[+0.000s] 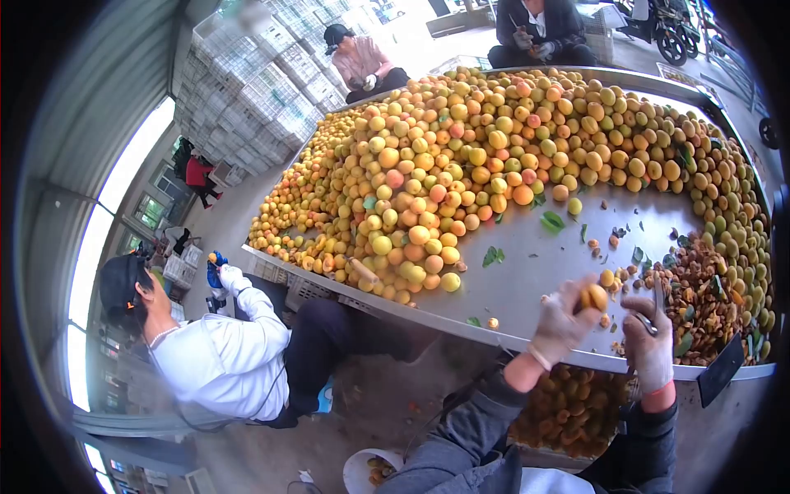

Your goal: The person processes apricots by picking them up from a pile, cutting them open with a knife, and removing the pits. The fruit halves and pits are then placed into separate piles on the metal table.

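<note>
My left hand (pixel 568 321), in a pale glove, holds a yellow-orange fruit (pixel 593 297) above the front edge of the metal table (pixel 527 305). To its right, my gloved right hand (pixel 648 342) is closed around a small metal tool (pixel 646 323); its exact shape is hard to make out. Beyond my right hand lies a heap of brown pits and scraps (pixel 699 305). A few small fruits and green leaves (pixel 552 221) are scattered on the metal. A large pile of orange and yellow fruit (pixel 436 181) covers the table's far and left parts.
A co-worker in white (pixel 222 354) sits at the left. Two more people (pixel 362 62) sit beyond the table. Stacked crates (pixel 247 90) stand behind. Below the table edge is a container of halved fruit (pixel 568 412); a white bucket (pixel 362 471) stands on the floor.
</note>
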